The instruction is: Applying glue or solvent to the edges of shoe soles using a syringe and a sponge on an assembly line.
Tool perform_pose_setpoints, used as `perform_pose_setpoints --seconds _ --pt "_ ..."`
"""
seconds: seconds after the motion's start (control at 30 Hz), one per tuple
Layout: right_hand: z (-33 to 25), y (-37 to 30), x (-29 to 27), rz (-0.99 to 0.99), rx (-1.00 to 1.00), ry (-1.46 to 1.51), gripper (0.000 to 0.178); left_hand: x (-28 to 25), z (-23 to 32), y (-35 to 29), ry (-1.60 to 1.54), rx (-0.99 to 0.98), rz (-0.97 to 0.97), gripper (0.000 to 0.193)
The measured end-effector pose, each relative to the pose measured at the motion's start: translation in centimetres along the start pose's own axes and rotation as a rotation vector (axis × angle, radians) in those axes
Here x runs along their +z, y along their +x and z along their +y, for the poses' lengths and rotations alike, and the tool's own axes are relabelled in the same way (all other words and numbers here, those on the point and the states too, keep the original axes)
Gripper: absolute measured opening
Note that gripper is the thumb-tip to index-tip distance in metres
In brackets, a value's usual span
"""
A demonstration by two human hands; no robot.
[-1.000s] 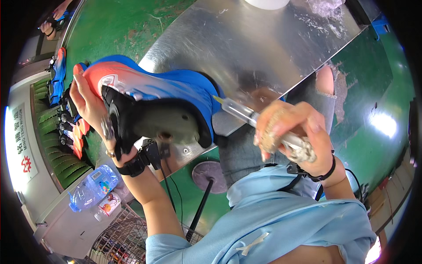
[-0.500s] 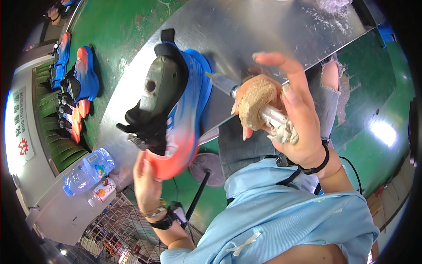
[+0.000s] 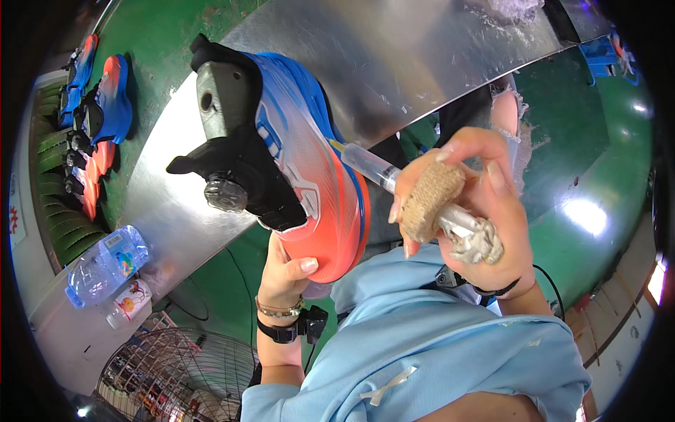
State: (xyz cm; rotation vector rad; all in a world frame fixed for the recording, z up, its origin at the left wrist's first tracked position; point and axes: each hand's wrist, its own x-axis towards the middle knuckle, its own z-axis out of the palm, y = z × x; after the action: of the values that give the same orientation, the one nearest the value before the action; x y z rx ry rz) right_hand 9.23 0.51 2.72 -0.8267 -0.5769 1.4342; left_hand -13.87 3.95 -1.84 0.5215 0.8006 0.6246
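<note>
A blue-to-orange sports shoe [image 3: 309,169] is tilted over the edge of the metal table, with a grey-and-black last [image 3: 223,102] inside its opening. My left hand [image 3: 287,278] is closed on its orange toe, thumb over the tip. My right hand [image 3: 510,204] grips a clear syringe [image 3: 371,167] with a yellowish tip. Around the syringe's body sits a tan, coarse-looking pad [image 3: 434,200], and a pale wad [image 3: 478,243] covers its plunger end. The syringe tip points at the shoe's blue sole edge and is very close; whether they touch I cannot tell.
The metal table [image 3: 394,63] has whitish residue at its far right. Several similar shoes [image 3: 112,105] stand at the left near a green slatted strip [image 3: 53,190]. A clear plastic bottle [image 3: 105,267] lies at the left, above a wire fan cage [image 3: 176,373].
My left hand has brought the shoe to the right and nearer to me, tilting it. My right hand has come slightly lower and to the right, its raised fingers bending further in.
</note>
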Motion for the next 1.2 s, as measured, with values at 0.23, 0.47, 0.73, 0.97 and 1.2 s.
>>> perform_pose_setpoints --seconds 0.23,0.47,0.73,0.97,1.2 --pt "-2.7 -2.8 1.1 0.134 -0.072 -0.01 0.025 1.3 -3.4 2.4 -0.262 -0.049 -0.141 0.066" --pt "-4.7 -4.9 1.1 0.065 -0.165 -0.235 0.019 6.9 -4.0 8.1 -0.487 -0.058 -0.306 0.089" --pt "-4.7 -4.9 1.6 0.167 -0.296 -0.292 0.017 9.5 -2.5 11.2 -0.486 0.032 -0.358 0.087" --pt "-4.0 -4.4 0.4 0.084 -0.347 -0.388 0.02 10.6 -2.6 13.0 -0.476 0.208 -0.412 0.07" --pt "-2.3 -3.1 -0.1 -0.014 -0.468 -0.442 0.018 13.3 0.3 11.2 -0.512 0.208 -0.227 0.055"
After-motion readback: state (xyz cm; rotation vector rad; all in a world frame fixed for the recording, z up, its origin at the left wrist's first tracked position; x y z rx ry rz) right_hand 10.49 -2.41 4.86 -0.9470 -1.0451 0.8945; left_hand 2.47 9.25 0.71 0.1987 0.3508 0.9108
